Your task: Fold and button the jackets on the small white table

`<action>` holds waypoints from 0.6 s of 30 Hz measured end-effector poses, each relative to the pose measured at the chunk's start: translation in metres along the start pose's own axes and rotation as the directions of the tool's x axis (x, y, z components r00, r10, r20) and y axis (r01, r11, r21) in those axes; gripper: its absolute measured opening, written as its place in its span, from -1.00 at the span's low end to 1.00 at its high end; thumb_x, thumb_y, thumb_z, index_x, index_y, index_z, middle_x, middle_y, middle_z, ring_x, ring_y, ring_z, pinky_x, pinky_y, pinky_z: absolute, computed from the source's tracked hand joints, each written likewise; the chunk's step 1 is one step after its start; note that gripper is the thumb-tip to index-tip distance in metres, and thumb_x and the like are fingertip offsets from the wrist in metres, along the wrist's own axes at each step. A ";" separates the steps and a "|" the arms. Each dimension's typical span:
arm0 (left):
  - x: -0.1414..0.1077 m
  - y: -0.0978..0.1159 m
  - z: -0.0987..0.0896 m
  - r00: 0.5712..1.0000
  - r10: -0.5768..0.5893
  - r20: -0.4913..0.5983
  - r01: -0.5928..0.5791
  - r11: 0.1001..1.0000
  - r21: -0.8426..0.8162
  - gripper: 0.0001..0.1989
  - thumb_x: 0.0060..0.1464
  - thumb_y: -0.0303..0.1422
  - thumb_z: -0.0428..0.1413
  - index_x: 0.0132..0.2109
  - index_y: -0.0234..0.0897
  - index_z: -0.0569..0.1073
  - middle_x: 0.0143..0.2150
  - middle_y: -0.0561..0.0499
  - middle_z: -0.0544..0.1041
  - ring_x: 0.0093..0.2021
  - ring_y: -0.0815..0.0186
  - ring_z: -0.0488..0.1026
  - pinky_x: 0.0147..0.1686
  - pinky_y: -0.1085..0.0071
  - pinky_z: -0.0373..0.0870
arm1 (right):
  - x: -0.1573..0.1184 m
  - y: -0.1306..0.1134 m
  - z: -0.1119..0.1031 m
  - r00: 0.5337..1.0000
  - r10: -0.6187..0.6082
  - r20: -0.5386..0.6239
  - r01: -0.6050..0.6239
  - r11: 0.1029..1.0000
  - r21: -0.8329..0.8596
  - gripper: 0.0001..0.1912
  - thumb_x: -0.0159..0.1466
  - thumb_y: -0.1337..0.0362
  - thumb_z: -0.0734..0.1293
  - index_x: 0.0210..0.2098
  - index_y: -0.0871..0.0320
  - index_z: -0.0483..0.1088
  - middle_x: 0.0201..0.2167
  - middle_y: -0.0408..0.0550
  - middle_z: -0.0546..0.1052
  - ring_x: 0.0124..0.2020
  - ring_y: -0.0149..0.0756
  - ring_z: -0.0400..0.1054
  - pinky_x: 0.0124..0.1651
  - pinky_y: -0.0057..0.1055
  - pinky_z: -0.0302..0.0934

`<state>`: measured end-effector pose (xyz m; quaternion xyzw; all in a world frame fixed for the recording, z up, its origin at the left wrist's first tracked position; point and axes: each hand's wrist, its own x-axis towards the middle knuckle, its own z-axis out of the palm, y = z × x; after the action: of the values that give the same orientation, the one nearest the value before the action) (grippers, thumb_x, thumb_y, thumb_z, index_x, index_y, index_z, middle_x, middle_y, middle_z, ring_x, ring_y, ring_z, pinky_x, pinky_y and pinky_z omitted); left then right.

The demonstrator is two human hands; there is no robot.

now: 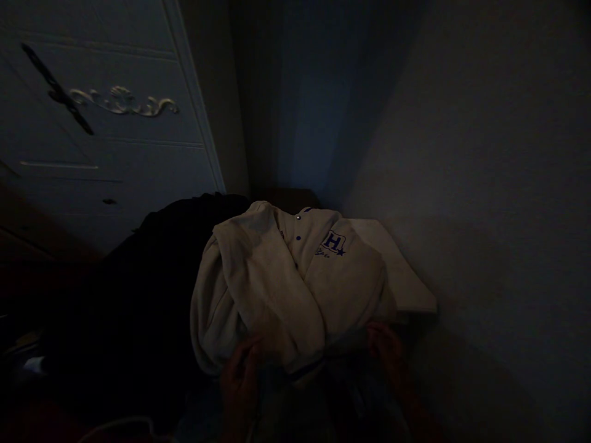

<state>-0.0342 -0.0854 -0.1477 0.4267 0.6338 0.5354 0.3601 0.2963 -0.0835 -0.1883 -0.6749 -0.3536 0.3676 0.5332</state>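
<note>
A cream varsity-style jacket lies spread in front of me, with dark blue snaps and a blue "H" and star on its chest. One sleeve is folded across the front. At the lower left, my left hand pinches the jacket's near edge between thumb and fingers. My right hand has its fingers closed on the near edge at the lower right. Dim light hides the exact grip of both hands.
A pale door with a dark handle and a scroll ornament stands at the upper left. Left of the jacket is a large black cloth-like heap. A plain wall rises on the right. A pale cord curves at the bottom left.
</note>
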 end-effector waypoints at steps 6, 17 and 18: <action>-0.038 -0.088 0.005 0.742 -0.628 0.234 0.670 0.682 -0.295 -0.79 -0.18 -0.29 0.33 -0.35 -0.28 0.55 -0.35 -0.06 0.61 -0.23 0.10 0.58 -0.28 0.31 0.51 | -0.050 0.068 0.008 0.664 0.508 0.549 -0.645 0.761 0.077 -0.52 0.01 -0.11 0.49 -0.26 0.11 0.48 -0.25 0.03 0.59 -0.26 -0.15 0.51 -0.23 -0.24 0.38; -0.023 -0.123 0.036 0.601 -0.691 0.402 0.740 0.291 -0.606 -0.85 0.01 -0.56 0.12 -0.28 -0.28 0.53 -0.17 -0.08 0.63 0.06 0.20 0.51 0.12 0.34 0.39 | -0.056 0.082 0.074 0.753 0.338 0.565 -0.649 0.524 0.552 -0.65 0.30 -0.03 0.27 -0.26 0.09 0.51 -0.16 -0.05 0.61 0.04 -0.18 0.44 0.17 -0.10 0.25; -0.025 -0.122 0.035 0.607 -0.672 0.423 0.737 0.278 -0.616 -0.84 0.01 -0.55 0.13 -0.24 -0.29 0.54 -0.15 -0.09 0.62 0.08 0.17 0.50 0.12 0.31 0.40 | -0.059 0.078 0.073 0.758 0.337 0.558 -0.647 0.499 0.577 -0.67 0.30 -0.01 0.28 -0.23 0.10 0.51 -0.14 -0.06 0.61 0.05 -0.20 0.43 0.18 -0.12 0.25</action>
<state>-0.0116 -0.1035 -0.2742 -0.0643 0.4617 0.5099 0.7230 0.2106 -0.1154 -0.2698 -0.3861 -0.0539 0.7379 0.5509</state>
